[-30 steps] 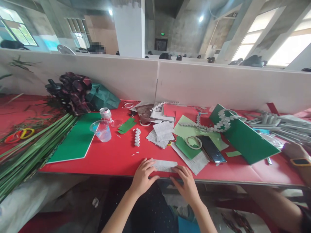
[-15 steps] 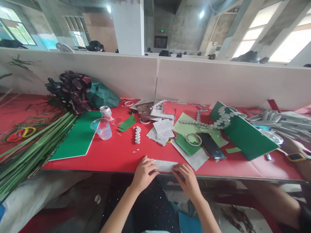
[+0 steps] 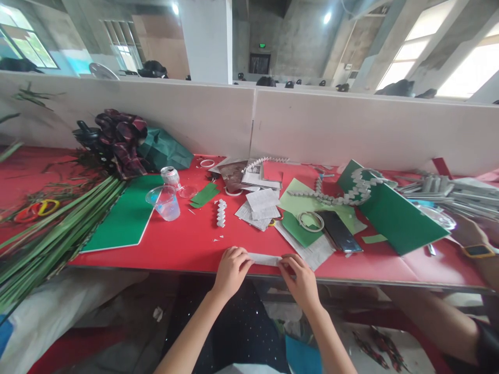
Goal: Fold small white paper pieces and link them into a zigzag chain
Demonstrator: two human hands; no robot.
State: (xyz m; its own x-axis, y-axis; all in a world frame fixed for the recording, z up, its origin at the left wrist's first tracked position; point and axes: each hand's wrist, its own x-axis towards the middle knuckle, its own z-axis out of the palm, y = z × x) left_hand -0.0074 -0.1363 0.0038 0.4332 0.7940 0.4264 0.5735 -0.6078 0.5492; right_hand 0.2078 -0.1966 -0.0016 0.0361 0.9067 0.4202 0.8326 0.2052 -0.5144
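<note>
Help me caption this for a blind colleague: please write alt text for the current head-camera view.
A person's left hand and right hand hold a pale paper strip by its ends, at the near edge of a red table. Beyond it lie a short white zigzag chain, loose paper sheets and a dark phone.

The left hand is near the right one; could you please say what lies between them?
In the head view, a narrow paper strip spans from left hand to right hand.
</note>
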